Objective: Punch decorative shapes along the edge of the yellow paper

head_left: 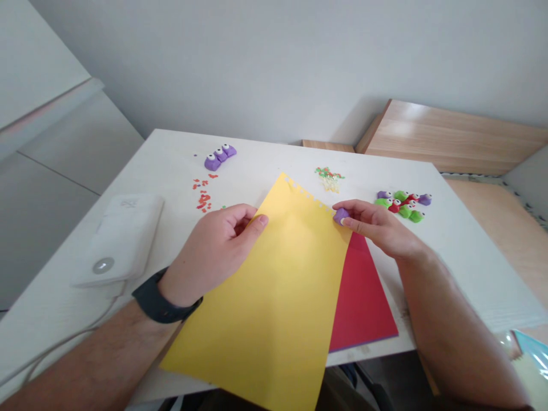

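The right hand pinches a purple clay lump in a narrow grip, holding it at the torn far edge of a yellow sheet. The left hand, also in a narrow grip, holds the sheet's left edge, which seems to steady it. The sheet lies at a slant over a red sheet and overhangs the near edge of the desk. Clay figures in purple, green and red sit far right, near the right hand. A purple clay figure and red clay crumbs lie far left, and a white power bank rests left.
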`<state>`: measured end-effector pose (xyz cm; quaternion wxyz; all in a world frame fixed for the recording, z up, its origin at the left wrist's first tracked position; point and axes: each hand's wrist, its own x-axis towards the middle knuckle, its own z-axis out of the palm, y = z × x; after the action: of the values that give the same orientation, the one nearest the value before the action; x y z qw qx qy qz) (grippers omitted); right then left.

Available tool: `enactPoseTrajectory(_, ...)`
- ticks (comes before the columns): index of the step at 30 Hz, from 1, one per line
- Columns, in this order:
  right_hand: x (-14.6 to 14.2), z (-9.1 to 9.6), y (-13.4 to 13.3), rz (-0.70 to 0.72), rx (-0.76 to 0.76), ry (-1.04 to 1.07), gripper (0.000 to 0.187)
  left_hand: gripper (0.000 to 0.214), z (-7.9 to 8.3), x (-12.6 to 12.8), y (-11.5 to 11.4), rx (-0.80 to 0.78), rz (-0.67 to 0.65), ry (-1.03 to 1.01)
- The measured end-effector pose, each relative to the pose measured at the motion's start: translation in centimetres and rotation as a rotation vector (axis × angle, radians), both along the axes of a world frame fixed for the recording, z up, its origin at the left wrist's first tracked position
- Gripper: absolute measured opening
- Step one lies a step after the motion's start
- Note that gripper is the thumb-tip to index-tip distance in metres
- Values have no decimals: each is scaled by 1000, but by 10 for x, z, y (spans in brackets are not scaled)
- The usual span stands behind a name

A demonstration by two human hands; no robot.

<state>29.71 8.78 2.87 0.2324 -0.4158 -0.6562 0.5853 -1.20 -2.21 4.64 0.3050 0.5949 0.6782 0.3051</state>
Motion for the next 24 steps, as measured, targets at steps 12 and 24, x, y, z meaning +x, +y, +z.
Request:
enactPoseTrajectory(12,2,-2,0,52,49,-95,49,35,0,2,-1,2,-10,-13)
enactPoseTrajectory(24,4,-6,4,75,148,-196,45,34,5,4,-3,-34,-24,-7)
